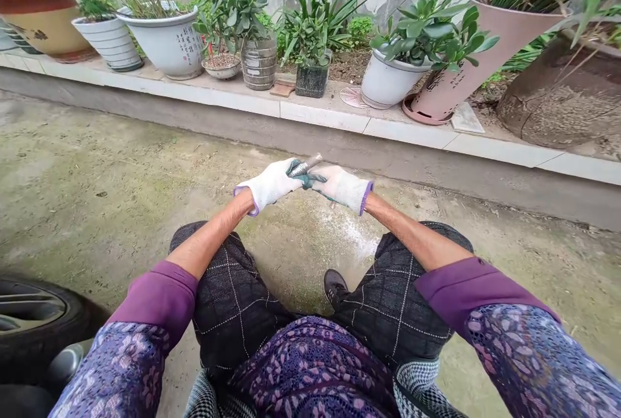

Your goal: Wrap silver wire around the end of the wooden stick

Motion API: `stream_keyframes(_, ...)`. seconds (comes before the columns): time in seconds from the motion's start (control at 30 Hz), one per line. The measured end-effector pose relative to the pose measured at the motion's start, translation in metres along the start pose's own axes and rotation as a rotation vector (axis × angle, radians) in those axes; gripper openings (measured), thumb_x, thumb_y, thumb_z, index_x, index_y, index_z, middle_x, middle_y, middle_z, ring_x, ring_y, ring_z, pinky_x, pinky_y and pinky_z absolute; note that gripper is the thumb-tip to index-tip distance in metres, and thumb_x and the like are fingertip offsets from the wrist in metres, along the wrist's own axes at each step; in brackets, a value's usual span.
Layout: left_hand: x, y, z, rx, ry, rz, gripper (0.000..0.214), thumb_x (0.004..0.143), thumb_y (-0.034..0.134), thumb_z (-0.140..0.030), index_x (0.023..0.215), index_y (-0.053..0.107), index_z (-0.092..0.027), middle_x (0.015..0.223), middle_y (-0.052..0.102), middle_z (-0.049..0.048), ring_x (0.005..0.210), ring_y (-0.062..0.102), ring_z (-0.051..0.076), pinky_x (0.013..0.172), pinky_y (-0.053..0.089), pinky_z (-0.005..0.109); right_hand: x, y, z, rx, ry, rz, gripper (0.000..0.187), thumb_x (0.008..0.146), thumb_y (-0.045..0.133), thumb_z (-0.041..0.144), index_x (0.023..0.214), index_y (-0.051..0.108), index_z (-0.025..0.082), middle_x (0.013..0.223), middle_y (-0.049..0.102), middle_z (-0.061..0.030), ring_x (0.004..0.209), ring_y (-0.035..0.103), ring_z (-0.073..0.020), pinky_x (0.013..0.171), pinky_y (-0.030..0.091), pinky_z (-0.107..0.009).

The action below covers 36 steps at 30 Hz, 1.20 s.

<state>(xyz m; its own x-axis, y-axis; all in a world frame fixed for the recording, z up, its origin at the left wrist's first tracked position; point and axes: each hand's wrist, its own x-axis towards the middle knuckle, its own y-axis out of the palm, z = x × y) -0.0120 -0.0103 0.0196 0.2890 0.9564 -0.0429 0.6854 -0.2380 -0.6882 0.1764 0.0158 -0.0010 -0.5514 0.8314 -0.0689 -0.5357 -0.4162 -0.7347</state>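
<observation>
A short silvery metal piece with ridges like a bolt's thread points up and to the right between my hands. My left hand, in a white glove with green coating and a purple cuff, is closed around its lower end. Wearing a matching glove, my right hand meets the left one just below the piece, its fingers bent and pressed together. What those right fingers grip, if anything, is hidden. Both hands are held out above the concrete ground, beyond my knees.
Ahead runs a low tiled ledge carrying several potted plants, among them a white pot and a tall pink pot. A car wheel is at lower left. A whitish patch marks the ground near my shoe.
</observation>
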Motion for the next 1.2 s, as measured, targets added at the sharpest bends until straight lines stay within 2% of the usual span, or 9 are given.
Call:
stream_keyframes(0.13,0.014,0.001,0.016,0.305,0.048,0.011,0.02,0.085,0.059,-0.033,0.098,0.063,-0.019,0.083,0.066,0.0035,0.069,0.057,0.016,0.067,0.046,0.026,-0.009,-0.004,0.006,-0.082,-0.018,0.006,0.022,0.087,0.054,0.024,0.09,0.075,0.019,0.068,0.063,-0.0001,0.055,0.048,-0.0108,0.053,0.037,-0.023)
stream_keyframes(0.27,0.021,0.007,0.024,0.702,0.005,0.14,0.027,0.088,0.053,-0.035,0.111,0.063,-0.025,0.084,0.069,0.0058,0.073,0.064,0.021,0.069,0.045,0.03,-0.01,-0.015,-0.002,-0.172,-0.021,-0.055,0.018,0.086,0.058,0.027,0.085,0.075,0.021,0.068,0.065,0.0002,0.058,0.049,-0.0124,0.055,0.036,-0.024)
stream_keyframes(0.33,0.02,0.013,0.021,0.695,0.038,0.184,0.026,0.087,0.054,-0.034,0.11,0.064,-0.026,0.083,0.069,0.0053,0.073,0.064,0.022,0.069,0.045,0.029,-0.007,-0.022,-0.009,-0.19,-0.03,-0.09,0.02,0.086,0.057,0.028,0.085,0.075,0.021,0.073,0.068,-0.0012,0.062,0.052,-0.0135,0.059,0.037,-0.025)
stream_keyframes(0.53,0.004,0.019,0.0,0.211,0.093,0.122,0.022,0.076,0.063,-0.03,0.096,0.066,-0.022,0.079,0.066,0.0003,0.067,0.058,0.015,0.063,0.045,0.026,0.0,-0.036,-0.019,-0.002,-0.053,-0.12,0.023,0.082,0.052,0.026,0.084,0.074,0.018,0.077,0.069,-0.0009,0.069,0.056,-0.0131,0.065,0.041,-0.023)
stream_keyframes(0.63,-0.002,0.016,-0.002,0.16,0.076,0.074,0.02,0.078,0.062,-0.034,0.093,0.065,-0.02,0.071,0.062,-0.0012,0.057,0.052,0.013,0.055,0.042,0.025,0.002,-0.027,-0.017,0.161,0.074,-0.065,0.02,0.079,0.05,0.025,0.08,0.069,0.018,0.059,0.055,0.0026,0.052,0.045,-0.0106,0.05,0.036,-0.023)
stream_keyframes(0.77,0.001,0.01,0.008,0.085,0.032,-0.004,0.022,0.079,0.064,-0.038,0.09,0.063,-0.019,0.073,0.062,0.0002,0.06,0.052,0.014,0.056,0.042,0.026,0.001,-0.009,-0.008,0.195,0.147,-0.005,0.013,0.079,0.055,0.027,0.075,0.063,0.017,0.056,0.049,0.0032,0.048,0.042,-0.0095,0.044,0.034,-0.022)
stream_keyframes(0.87,0.007,0.007,0.015,0.169,0.043,-0.018,0.021,0.082,0.062,-0.037,0.092,0.062,-0.018,0.085,0.067,0.003,0.072,0.058,0.016,0.067,0.046,0.027,-0.001,-0.001,0.002,0.103,0.091,0.008,0.016,0.083,0.055,0.026,0.082,0.068,0.016,0.06,0.054,0.0013,0.051,0.046,-0.0106,0.048,0.037,-0.023)
stream_keyframes(0.97,0.013,0.006,0.021,0.432,0.013,0.01,0.022,0.087,0.059,-0.033,0.103,0.064,-0.019,0.092,0.071,0.0079,0.08,0.064,0.021,0.074,0.047,0.031,-0.003,0.0,0.01,-0.017,0.06,0.041,0.021,0.088,0.053,0.025,0.091,0.072,0.017,0.063,0.059,0.0002,0.053,0.047,-0.0111,0.052,0.038,-0.024)
stream_keyframes(1.2,0.013,0.018,0.021,0.785,0.007,0.139,0.034,0.092,0.045,-0.014,0.121,0.063,-0.019,0.091,0.072,0.0167,0.088,0.071,0.032,0.077,0.049,0.039,-0.005,-0.004,0.011,-0.249,0.028,0.117,0.015,0.086,0.056,0.02,0.079,0.069,0.02,0.059,0.058,0.0024,0.049,0.044,-0.0089,0.05,0.03,-0.023)
